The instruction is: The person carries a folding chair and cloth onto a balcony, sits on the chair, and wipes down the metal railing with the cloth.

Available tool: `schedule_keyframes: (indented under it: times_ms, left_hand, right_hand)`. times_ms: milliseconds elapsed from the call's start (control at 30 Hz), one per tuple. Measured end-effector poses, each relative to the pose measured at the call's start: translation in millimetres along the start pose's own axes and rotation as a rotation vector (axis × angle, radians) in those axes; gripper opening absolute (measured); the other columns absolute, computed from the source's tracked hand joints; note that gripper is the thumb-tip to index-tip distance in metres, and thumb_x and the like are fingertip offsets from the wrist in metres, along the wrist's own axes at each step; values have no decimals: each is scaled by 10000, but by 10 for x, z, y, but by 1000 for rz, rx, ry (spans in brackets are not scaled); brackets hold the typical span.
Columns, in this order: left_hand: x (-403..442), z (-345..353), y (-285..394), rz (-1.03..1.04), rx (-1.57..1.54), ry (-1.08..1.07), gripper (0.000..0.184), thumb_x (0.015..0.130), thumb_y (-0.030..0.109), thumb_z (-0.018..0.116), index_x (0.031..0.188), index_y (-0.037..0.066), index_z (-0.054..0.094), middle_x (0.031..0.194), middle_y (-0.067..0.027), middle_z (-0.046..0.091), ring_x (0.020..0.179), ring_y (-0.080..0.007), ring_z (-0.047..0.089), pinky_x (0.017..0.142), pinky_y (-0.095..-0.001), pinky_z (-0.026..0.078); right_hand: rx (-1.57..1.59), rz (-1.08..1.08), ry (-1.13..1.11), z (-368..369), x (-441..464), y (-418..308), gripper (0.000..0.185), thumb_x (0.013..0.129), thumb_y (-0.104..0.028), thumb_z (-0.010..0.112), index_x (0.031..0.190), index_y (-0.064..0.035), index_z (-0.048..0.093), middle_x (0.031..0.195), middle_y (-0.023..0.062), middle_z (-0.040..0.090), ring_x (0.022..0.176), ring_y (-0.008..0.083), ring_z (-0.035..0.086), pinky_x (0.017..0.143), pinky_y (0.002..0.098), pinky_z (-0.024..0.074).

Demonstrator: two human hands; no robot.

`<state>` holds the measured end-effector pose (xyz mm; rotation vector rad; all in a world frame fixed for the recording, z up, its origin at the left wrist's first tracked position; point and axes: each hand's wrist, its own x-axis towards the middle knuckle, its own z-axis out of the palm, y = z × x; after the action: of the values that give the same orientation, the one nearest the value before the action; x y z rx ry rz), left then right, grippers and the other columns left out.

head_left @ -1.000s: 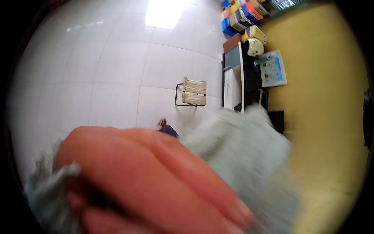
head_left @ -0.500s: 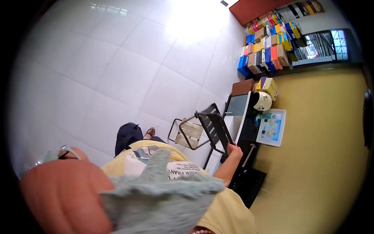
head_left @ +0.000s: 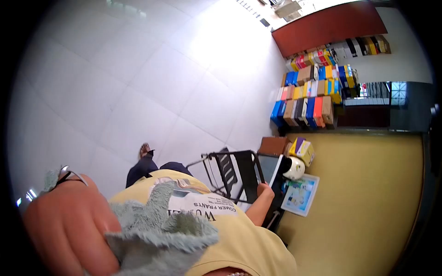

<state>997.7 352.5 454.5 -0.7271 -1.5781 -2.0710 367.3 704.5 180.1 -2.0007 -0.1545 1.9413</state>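
Note:
Large and close at the lower left, my left hand (head_left: 76,225) has its fingers folded round a fluffy grey-green cloth (head_left: 161,230). A curved metal piece (head_left: 69,174) sticks up beside that hand; what it belongs to is unclear. The cloth hangs in front of my yellow shirt (head_left: 244,239). My right hand (head_left: 264,189), with the arm stretched out, grips the edge of a black folding chair (head_left: 248,170). The chair is tilted, with its slatted part and tube frame beside my legs (head_left: 138,172).
A low cabinet (head_left: 269,163) stands along the yellow wall (head_left: 359,193), near a white helmet (head_left: 293,168), a framed picture (head_left: 300,195), a yellow box (head_left: 302,151) and a brown box (head_left: 273,145). Many coloured boxes (head_left: 308,110) are stacked farther off on the tiled floor (head_left: 152,83).
The view has turned, showing more of the far boxes. My right hand and the black chair appear lower, and the chair's angle differs. The wooden slatted stool is out of sight. The cloth remains in my left hand.

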Motion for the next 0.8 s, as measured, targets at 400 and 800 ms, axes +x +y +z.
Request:
schedule_keyframes:
  times_ms: [400, 800]
  left_hand:
    - [1214, -3043, -2051, -257, 1298, 945, 88, 687, 35, 648, 767, 55, 618, 711, -37, 567, 651, -189, 548, 613, -357, 467]
    - [-1728, -4406, -3868, -368, -455, 2751, 397, 884, 424, 430, 1128, 110, 447, 866, -164, 536, 681, -328, 517, 447, -485, 376]
  right_hand:
    - [-412, -24, 35, 680, 900, 1883, 160, 785, -183, 601, 836, -66, 699, 895, 52, 678, 788, 226, 646, 620, 419, 521]
    - [-719, 49, -55, 1412, 667, 5020, 159, 792, -197, 592, 813, -74, 691, 861, 49, 668, 765, 225, 638, 611, 411, 512]
